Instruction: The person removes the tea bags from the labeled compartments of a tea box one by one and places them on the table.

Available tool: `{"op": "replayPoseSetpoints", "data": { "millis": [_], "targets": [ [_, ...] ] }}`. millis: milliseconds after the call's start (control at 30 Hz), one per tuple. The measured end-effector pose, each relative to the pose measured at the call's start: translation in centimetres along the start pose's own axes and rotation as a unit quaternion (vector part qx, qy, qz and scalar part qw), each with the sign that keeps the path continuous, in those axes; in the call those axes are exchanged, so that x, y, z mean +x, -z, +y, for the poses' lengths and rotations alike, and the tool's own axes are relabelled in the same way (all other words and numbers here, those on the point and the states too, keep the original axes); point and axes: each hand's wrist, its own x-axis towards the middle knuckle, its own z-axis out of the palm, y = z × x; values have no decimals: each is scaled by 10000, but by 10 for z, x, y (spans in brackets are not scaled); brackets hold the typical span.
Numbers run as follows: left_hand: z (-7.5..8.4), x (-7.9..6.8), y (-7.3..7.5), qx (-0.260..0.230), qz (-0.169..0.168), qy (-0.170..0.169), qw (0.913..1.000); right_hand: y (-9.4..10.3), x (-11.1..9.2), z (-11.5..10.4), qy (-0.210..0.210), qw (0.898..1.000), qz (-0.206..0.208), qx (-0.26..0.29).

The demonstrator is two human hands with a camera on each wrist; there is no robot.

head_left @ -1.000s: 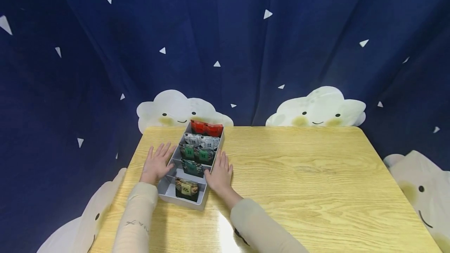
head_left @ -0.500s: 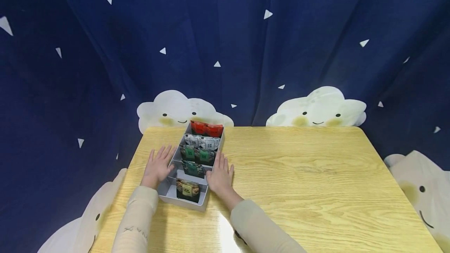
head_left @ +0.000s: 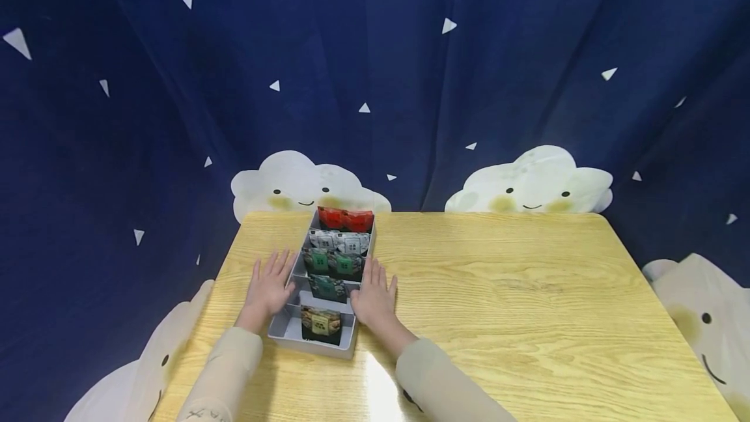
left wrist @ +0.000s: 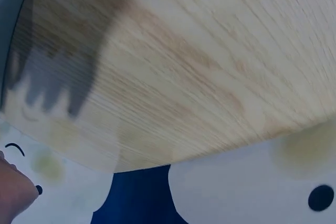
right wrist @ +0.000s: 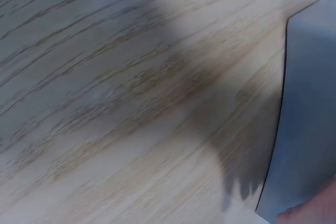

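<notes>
A long grey compartment tray (head_left: pixel 319 346) lies on the table's left side, its far end at the back edge. Upright in its sections stand small flat packets: red packets (head_left: pixel 346 219), silver packets (head_left: pixel 338 243), green packets (head_left: pixel 333 264), a single dark green packet (head_left: pixel 327 288) and, in front, a brown-and-gold packet (head_left: pixel 320 325). My left hand (head_left: pixel 268 292) lies along the tray's left side, fingers straight, thumb at the rim. On the opposite side my right hand (head_left: pixel 375 298) does the same. In the right wrist view its fingertip meets the tray wall (right wrist: pixel 310 103).
The wooden table (head_left: pixel 504 305) stretches away to the right of the tray. Behind it hangs a dark blue curtain (head_left: pixel 404 70) with white triangles and smiling clouds. A small dark object (head_left: pixel 411 400) shows partly beneath the right sleeve.
The tray has shifted a little, its near end moving right and toward me, so it sits straighter. Both hands have moved along with it, fingers still straight.
</notes>
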Motion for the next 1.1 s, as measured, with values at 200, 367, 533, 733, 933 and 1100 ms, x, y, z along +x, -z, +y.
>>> {"op": "replayPoseSetpoints", "data": {
  "millis": [200,367,533,733,933,1100],
  "targets": [
    [12,-10,-2,-24,185,79,9998,3,-5,6,64,10000,-19,-73],
    [22,-19,-2,-104,332,192,9992,4,-9,12,148,9998,-19,-94],
    [31,-26,-5,-334,425,277,9982,6,-13,18,169,9997,-19,-167],
    [36,-31,-12,-514,329,477,9970,8,-17,22,281,9991,-39,-323],
    [41,-34,-13,-631,250,601,9959,11,-20,26,366,9985,-27,-413],
    [44,-38,-12,-686,235,631,9954,13,-23,28,415,9982,-53,-432]
  ]
}}
